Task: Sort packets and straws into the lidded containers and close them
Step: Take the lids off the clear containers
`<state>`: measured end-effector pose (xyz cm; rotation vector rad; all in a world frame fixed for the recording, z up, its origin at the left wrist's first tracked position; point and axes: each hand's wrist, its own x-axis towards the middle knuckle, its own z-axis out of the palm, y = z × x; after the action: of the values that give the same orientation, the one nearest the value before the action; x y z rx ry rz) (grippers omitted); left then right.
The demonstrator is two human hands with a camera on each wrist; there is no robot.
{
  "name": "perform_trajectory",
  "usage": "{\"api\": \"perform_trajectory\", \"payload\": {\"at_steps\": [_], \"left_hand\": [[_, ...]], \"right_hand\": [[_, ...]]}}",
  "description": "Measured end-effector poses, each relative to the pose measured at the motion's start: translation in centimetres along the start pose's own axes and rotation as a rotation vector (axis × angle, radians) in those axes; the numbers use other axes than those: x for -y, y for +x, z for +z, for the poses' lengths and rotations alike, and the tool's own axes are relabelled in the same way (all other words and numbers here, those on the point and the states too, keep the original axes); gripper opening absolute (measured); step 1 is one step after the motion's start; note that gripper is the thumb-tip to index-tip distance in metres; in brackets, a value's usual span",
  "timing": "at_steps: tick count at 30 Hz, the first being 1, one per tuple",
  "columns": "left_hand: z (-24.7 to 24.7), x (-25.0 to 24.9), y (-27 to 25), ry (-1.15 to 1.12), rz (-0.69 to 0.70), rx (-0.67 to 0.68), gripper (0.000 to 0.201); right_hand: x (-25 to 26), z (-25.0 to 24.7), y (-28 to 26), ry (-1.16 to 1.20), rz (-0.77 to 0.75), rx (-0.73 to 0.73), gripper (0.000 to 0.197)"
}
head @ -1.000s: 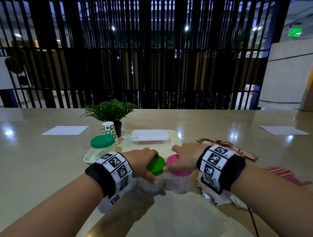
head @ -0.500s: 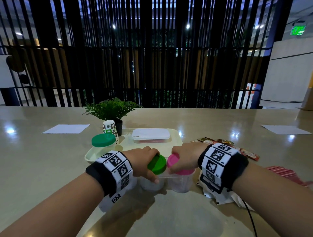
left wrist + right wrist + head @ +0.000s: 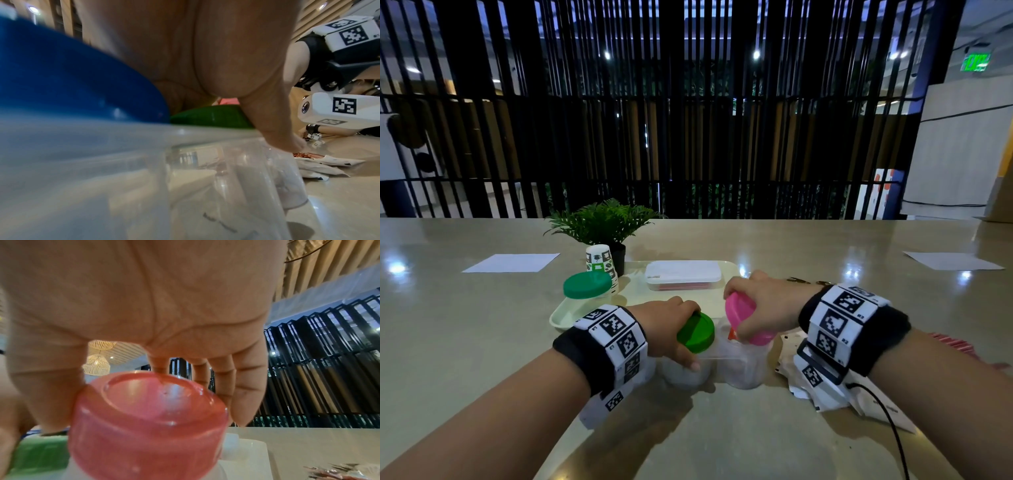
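Observation:
A clear set of joined jars (image 3: 743,371) stands on the table in front of me. My left hand (image 3: 667,329) curls over its green lid (image 3: 697,332), with the thumb down on the jar wall. In the left wrist view the green lid (image 3: 209,116) sits beside a blue lid (image 3: 72,81) on the same set. My right hand (image 3: 767,305) grips the pink lid (image 3: 743,318), tilted up off its jar; the fingers wrap round this pink lid (image 3: 148,418). White packets (image 3: 825,401) lie under my right wrist. Red packets (image 3: 955,346) lie further right.
A pale tray (image 3: 565,317) behind the jars carries a green-lidded jar (image 3: 587,284) and a flat white-lidded box (image 3: 683,275) with red sticks inside. A paper cup (image 3: 599,260) and a potted plant (image 3: 602,222) stand behind it. Paper sheets (image 3: 512,263) lie far left and right.
The pink lid lay flat on its jar before; now my right hand has tipped and raised it off. My left hand has stayed on the green lid.

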<state>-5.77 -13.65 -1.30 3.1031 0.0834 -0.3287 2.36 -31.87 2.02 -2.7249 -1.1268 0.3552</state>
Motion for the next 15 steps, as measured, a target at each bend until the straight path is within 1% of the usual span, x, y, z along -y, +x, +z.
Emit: {"api": "perform_trajectory", "payload": {"at_steps": [5,8,10,12,15], "left_hand": [[0.0,0.0,0.0,0.009,-0.006,-0.004,0.092],[0.0,0.0,-0.1,0.014,-0.004,-0.002,0.092],[0.0,0.0,-0.1,0.015,-0.005,0.0,0.093],[0.0,0.0,0.0,0.019,-0.005,-0.001,0.094],[0.0,0.1,0.1,0.023,-0.01,-0.002,0.095]], "right_hand": [[-1.2,-0.6,-2.1,0.125,-0.052,-0.148,0.065],[-1.5,-0.7,-4.1,0.249,-0.111,-0.177,0.06],[-1.4,-0.4,-5.5,0.331,-0.154,-0.133,0.058],[-0.9,0.2,-6.7,0.365,-0.188,-0.033,0.055],[-0.1,1.7,-7.7,0.248,-0.205,0.089,0.053]]}}
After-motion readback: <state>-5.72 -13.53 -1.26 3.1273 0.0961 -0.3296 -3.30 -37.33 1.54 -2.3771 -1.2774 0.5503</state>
